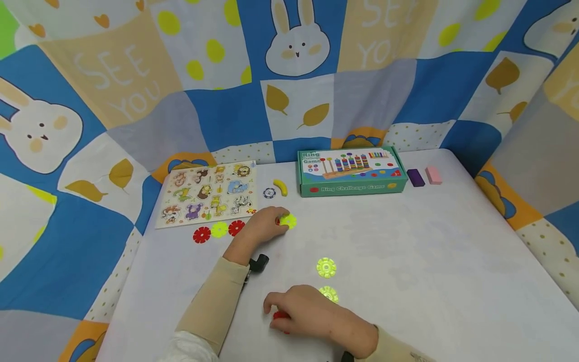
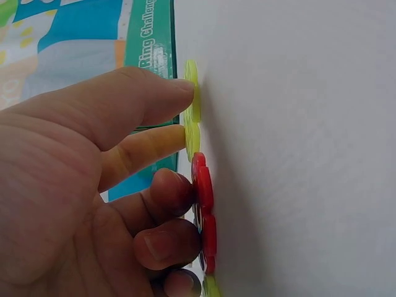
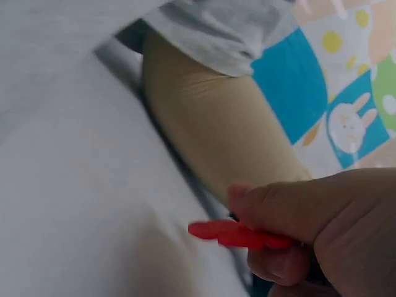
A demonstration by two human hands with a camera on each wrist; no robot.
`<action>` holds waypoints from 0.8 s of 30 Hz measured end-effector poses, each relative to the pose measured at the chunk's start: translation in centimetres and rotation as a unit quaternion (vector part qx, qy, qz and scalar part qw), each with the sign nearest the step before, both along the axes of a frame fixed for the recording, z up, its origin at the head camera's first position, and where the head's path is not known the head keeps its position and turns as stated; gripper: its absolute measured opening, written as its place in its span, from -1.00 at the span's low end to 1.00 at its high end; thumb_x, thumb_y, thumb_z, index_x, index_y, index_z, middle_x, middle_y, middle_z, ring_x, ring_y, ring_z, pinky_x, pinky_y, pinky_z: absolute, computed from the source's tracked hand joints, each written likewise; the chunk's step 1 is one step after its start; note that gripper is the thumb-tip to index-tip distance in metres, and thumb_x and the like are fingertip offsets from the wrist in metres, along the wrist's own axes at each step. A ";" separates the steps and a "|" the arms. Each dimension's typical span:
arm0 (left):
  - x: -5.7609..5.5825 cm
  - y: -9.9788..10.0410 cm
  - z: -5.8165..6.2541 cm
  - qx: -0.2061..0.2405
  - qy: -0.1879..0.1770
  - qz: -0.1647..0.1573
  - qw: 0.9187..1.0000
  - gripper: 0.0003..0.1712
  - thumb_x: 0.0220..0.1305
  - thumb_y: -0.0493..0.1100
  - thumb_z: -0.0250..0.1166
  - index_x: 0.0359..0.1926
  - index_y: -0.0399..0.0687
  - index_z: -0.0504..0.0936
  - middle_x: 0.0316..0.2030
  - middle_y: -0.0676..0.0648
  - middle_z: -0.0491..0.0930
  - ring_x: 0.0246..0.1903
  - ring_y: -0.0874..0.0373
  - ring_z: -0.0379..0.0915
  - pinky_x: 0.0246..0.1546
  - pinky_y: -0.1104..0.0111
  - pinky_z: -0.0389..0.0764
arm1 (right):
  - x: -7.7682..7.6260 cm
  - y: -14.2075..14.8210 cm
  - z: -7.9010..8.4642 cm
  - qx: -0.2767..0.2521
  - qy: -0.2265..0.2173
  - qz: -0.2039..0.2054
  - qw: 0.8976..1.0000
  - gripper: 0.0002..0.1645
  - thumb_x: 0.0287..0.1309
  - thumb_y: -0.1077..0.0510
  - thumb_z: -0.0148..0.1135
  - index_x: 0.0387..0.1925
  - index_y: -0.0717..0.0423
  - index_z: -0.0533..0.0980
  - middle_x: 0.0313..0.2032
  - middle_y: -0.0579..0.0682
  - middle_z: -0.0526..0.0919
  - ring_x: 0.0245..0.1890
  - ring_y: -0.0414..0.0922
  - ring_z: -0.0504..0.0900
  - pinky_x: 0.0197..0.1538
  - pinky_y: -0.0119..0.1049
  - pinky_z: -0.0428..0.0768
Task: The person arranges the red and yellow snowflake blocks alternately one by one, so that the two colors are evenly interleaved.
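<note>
My left hand (image 1: 264, 225) is at the end of a row of flower-shaped discs, its thumb and index finger pinching a yellow-green disc (image 1: 289, 220) that lies on the table. In the left wrist view, the other fingers curl beside red discs (image 2: 205, 185). Part of the row is hidden under this hand. Near the front, my right hand (image 1: 309, 311) pinches a red flower-shaped disc (image 3: 238, 234) between thumb and fingers. Just beyond the right hand lie two loose yellow-green discs, one whole disc (image 1: 326, 267) and one partly covered disc (image 1: 329, 293).
An animal picture board (image 1: 208, 193) lies behind the row, with a red disc (image 1: 201, 235) at the row's left end. Further back are a poker chip (image 1: 269, 193), a toy banana (image 1: 280, 187), a green game box (image 1: 350, 190), a purple block (image 1: 415, 178) and a pink block (image 1: 433, 175).
</note>
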State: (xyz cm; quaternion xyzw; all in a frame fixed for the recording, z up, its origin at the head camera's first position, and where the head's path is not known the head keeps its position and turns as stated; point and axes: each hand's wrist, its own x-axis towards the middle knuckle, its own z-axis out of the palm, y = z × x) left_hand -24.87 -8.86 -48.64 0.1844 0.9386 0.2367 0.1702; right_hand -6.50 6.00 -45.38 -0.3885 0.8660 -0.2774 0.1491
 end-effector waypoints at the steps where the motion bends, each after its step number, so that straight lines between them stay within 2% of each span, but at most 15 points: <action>1: -0.1 0.0 0.0 0.000 0.001 0.000 1.000 -0.45 0.17 0.02 0.31 0.20 0.09 0.49 0.12 0.03 0.48 0.06 0.10 0.33 0.18 0.18 0.30 | -0.4 0.2 0.5 -0.010 -0.017 -0.001 1.000 -0.77 0.13 -0.03 0.30 -0.15 -0.20 0.52 -0.68 -0.41 0.36 -0.66 -0.45 0.32 -0.50 -0.57 0.33; 5: -0.2 -0.1 -0.2 -0.004 0.004 0.000 1.000 -0.45 0.17 0.02 0.31 0.20 0.09 0.49 0.10 0.04 0.49 0.05 0.11 0.35 0.17 0.17 0.32 | -2.4 1.1 2.3 -0.040 -0.099 -0.021 0.994 -0.69 0.17 -0.04 0.26 -0.04 -0.15 0.56 -0.47 -0.40 0.55 -0.54 -0.43 0.45 -0.36 -0.53 0.47; 7: -0.2 -0.1 -0.2 -0.006 0.004 0.000 1.000 -0.46 0.18 0.02 0.31 0.19 0.09 0.50 0.09 0.04 0.50 0.04 0.11 0.35 0.16 0.17 0.33 | -3.5 1.7 3.2 -0.063 -0.133 -0.041 0.988 -0.71 0.16 -0.02 0.28 -0.07 -0.13 0.59 -0.40 -0.36 0.59 -0.56 -0.37 0.51 -0.36 -0.47 0.52; 11: -0.2 0.0 -0.2 -0.014 0.001 0.002 1.000 -0.45 0.17 0.04 0.31 0.20 0.11 0.50 0.09 0.05 0.50 0.05 0.13 0.35 0.15 0.17 0.35 | -5.9 2.9 5.0 -0.097 -0.176 -0.089 0.976 -0.70 0.10 0.04 0.33 -0.08 -0.17 0.60 -0.39 -0.24 0.60 -0.63 -0.23 0.58 -0.42 -0.34 0.56; 14: -0.2 0.2 -0.1 -0.016 0.001 0.006 1.000 -0.44 0.15 0.08 0.32 0.19 0.13 0.50 0.08 0.07 0.50 0.07 0.13 0.34 0.13 0.17 0.37 | -7.8 3.8 6.0 -0.094 -0.171 -0.125 0.973 -0.55 0.05 0.08 0.38 0.03 -0.18 0.57 -0.34 -0.19 0.58 -0.49 -0.20 0.61 -0.36 -0.30 0.57; 17: -0.3 0.4 0.0 -0.003 0.004 0.002 1.000 -0.46 0.13 0.08 0.34 0.15 0.13 0.53 0.00 0.08 0.52 0.00 0.13 0.37 0.05 0.20 0.43 | -9.6 4.6 6.3 -0.098 -0.150 -0.163 0.970 -0.41 0.03 0.15 0.39 0.15 -0.14 0.50 -0.22 -0.16 0.57 -0.33 -0.17 0.59 -0.29 -0.30 0.57; 21: -0.4 0.4 0.1 0.001 0.004 -0.003 1.000 -0.46 0.13 0.06 0.34 0.15 0.10 0.52 -0.03 0.07 0.53 -0.07 0.13 0.37 0.00 0.22 0.44 | -11.9 5.2 5.5 -0.121 -0.132 -0.229 0.957 -0.36 0.07 0.25 0.34 0.22 -0.09 0.44 -0.05 -0.09 0.54 -0.19 -0.11 0.56 -0.20 -0.30 0.58; 24: -0.4 0.2 0.1 -0.015 0.002 -0.002 1.000 -0.44 0.15 0.07 0.33 0.18 0.09 0.50 0.02 0.07 0.51 -0.05 0.14 0.36 0.07 0.20 0.40 | -13.5 5.3 4.3 -0.109 -0.128 -0.269 0.948 -0.36 0.11 0.29 0.29 0.25 -0.06 0.41 0.00 -0.02 0.52 -0.12 -0.06 0.54 -0.15 -0.29 0.59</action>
